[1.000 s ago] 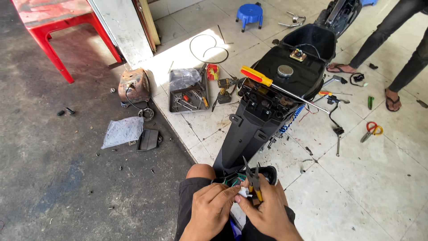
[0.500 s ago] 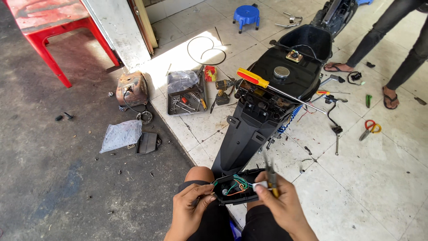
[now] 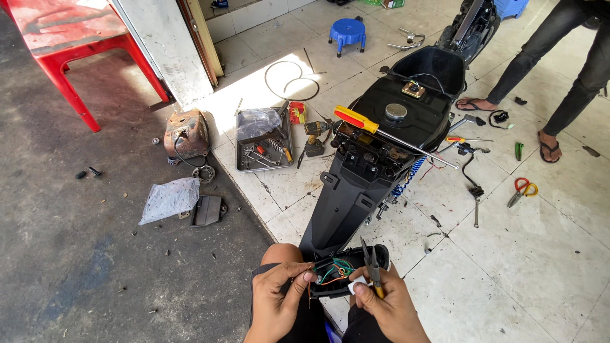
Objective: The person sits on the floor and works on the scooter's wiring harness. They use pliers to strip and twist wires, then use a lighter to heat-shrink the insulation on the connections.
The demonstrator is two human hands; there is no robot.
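Down near the person's knees, the left hand (image 3: 279,293) pinched the coloured wires (image 3: 332,272) in a black lamp shell (image 3: 346,270). Meanwhile the right hand (image 3: 389,303) closed its grip on small pliers (image 3: 372,267).

Both hands low at bottom centre, close together over the lap, forearms coming in from the bottom edge. Left hand (image 3: 279,293) palm down, fingers curled, thumb and index pinched at the tips toward the right. Right hand (image 3: 389,298) knuckles up, fingers wrapped in a closed grip, thumb pressed forward toward the left hand. Wrists slightly bent inward.
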